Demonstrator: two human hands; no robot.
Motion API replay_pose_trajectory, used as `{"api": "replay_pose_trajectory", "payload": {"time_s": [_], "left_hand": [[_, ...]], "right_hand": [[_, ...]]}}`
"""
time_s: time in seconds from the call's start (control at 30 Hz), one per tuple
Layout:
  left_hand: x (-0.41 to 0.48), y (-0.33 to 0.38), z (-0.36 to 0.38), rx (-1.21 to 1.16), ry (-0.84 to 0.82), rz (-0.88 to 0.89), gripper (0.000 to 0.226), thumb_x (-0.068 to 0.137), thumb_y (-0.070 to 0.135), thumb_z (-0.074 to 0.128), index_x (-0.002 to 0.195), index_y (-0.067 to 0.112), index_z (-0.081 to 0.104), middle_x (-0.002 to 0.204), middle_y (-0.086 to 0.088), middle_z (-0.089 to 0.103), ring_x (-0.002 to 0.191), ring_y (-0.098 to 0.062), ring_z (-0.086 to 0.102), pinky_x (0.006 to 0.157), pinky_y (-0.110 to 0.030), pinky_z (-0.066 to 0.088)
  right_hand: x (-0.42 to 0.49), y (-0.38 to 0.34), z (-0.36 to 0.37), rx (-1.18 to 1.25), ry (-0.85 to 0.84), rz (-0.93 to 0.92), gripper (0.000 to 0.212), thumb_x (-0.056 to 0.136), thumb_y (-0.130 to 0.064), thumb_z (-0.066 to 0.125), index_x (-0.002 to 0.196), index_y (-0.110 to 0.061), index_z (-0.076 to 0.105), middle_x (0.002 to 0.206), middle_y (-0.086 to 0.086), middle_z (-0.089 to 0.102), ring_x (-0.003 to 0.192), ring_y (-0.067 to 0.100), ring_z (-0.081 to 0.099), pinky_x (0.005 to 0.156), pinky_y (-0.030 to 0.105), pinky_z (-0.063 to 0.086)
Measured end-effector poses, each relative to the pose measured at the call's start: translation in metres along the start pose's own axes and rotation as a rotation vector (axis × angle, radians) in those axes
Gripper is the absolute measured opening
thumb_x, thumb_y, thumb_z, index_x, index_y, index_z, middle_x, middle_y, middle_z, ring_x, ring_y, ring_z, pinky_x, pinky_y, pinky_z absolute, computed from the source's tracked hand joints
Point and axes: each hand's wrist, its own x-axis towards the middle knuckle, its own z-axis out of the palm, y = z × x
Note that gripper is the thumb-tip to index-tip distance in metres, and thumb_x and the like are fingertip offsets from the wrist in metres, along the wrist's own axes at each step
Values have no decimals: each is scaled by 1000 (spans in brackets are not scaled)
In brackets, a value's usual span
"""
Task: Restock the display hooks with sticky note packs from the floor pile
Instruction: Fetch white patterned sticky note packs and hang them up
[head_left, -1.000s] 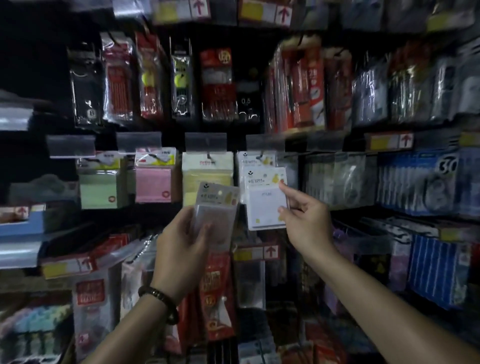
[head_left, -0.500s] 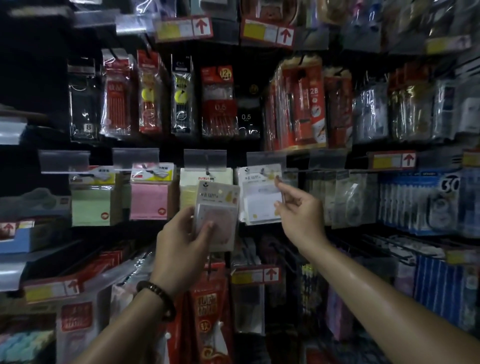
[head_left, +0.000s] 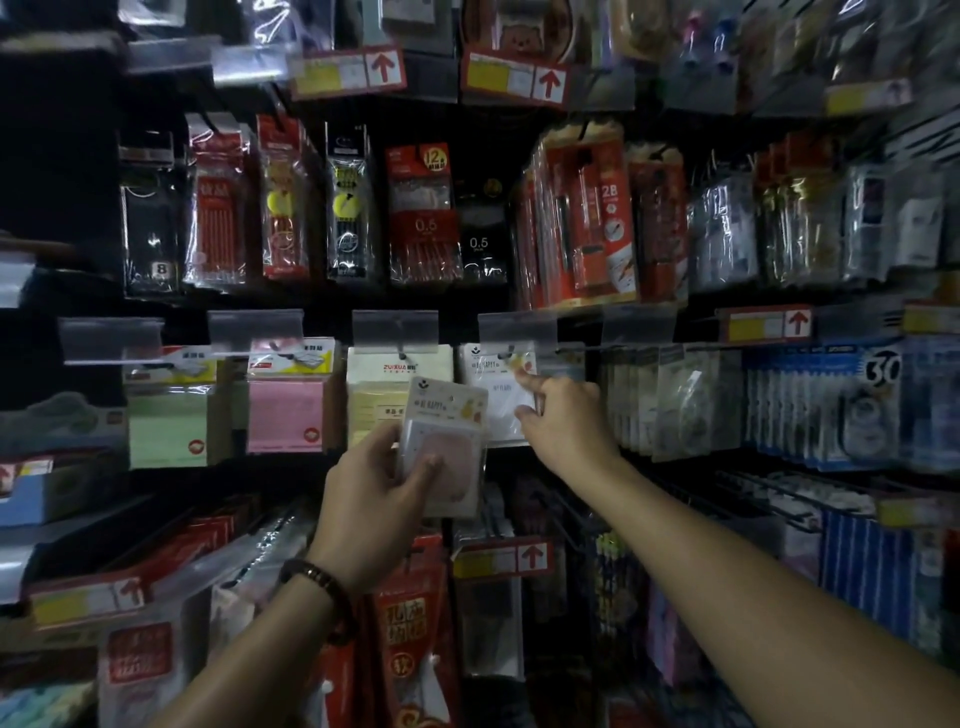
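Showing the left hand with a pack of sticky notes in its grip, thumb across the printed face and fingers behind. It is held in front of the rack's middle row, overlapping the lower right corner of the yellow pack and just left of the hung pack.

The right hand reaches to the hung pack under its hook. The index finger lies straight on the header, the thumb sits at the right edge, and the other fingers are curled. I cannot tell whether it pinches the pack or only touches it.

Handling, as I judge it:
- The pack is light and thin.
- The pad inside is fairly stiff.
- The clear film is probably slick under the fingers.
- The header card is likely to bend or tear at its hole if pulled sideways.

I would hold it by the pad's two long edges, low down, leaving the header free for the hook.

Orientation: the long axis stands nearly upright, the top tipped slightly to the right. The header points up toward the row of hooks and the printed face is turned to me. The hang hole itself is too small to make out. The pink pack hangs further left in the same row.
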Motion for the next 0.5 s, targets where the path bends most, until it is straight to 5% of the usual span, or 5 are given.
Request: {"api": "replay_pose_trajectory", "payload": {"time_s": [0.2, 0.3, 0.37, 0.5], "left_hand": [[4, 5, 7, -110, -34, -48, 26, 99, 22, 71, 123, 31, 68, 119, 5, 77, 104, -12, 78, 80, -37, 68], [3, 11, 14, -151, -79, -32, 26, 100, 21, 69, 120, 36, 64, 119, 6, 75, 102, -12, 77, 77, -35, 68], [3, 14, 21, -156, -114, -2, 29, 100, 20, 69, 123, 37, 63, 123, 7, 73, 105, -12, 76, 78, -34, 67], [4, 17, 37, -148, -139, 23, 32, 100, 20, 71, 129, 33, 65, 125, 10, 74, 113, -8, 73, 90, -41, 66]], "right_hand": [[-23, -5, -9, -129, 93, -45, 46, 105, -42, 61, 151, -43, 56, 109, -8, 56, 90, 15, 61, 75, 38, 61], [-50, -2, -6, 276, 251, -180, 48, 103, -19, 67, 150, -31, 62, 110, -6, 57, 90, 9, 64, 75, 33, 62], [-71, -3, -5, 508, 176, -163, 62, 101, -11, 72, 154, -38, 55, 121, -5, 61, 96, 8, 70, 78, 21, 62], [-90, -4, -2, 788, -57, -40, 70, 99, 5, 70, 147, -43, 56, 143, -8, 67, 119, 7, 73, 97, 34, 63]]}}
